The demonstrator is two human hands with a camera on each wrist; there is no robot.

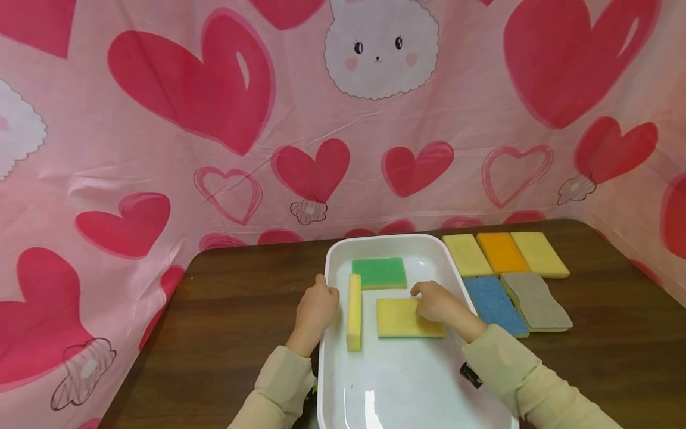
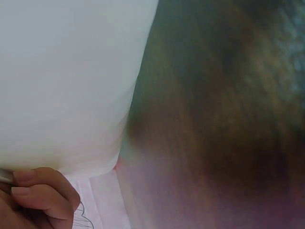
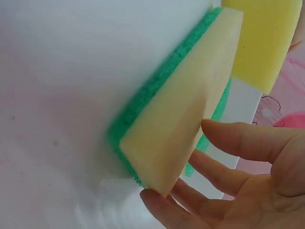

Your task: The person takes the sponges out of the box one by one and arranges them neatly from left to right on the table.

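A white tray (image 1: pixel 386 239) stands on the dark wooden table. My left hand (image 1: pixel 316 305) grips its left rim, with curled fingers (image 2: pixel 45 191) showing at the tray's edge in the left wrist view. Inside the tray, my right hand (image 1: pixel 440 307) holds a yellow sponge (image 1: pixel 395 317) by its right end, thumb and fingertips at its edges. The right wrist view shows this sponge's green scouring layer (image 3: pixel 157 81) facing down. To its left a second yellow sponge (image 1: pixel 354 313) stands on its narrow side. Behind them a sponge lies green side (image 1: pixel 379 271) up.
Right of the tray, several sponges lie on the table: pale yellow (image 1: pixel 467 255), orange (image 1: pixel 502 252), another pale yellow (image 1: pixel 539 254), blue (image 1: pixel 496 305) and grey-topped (image 1: pixel 537 301). A pink cloth with red hearts (image 1: pixel 316 167) hangs behind the table (image 1: pixel 241 304).
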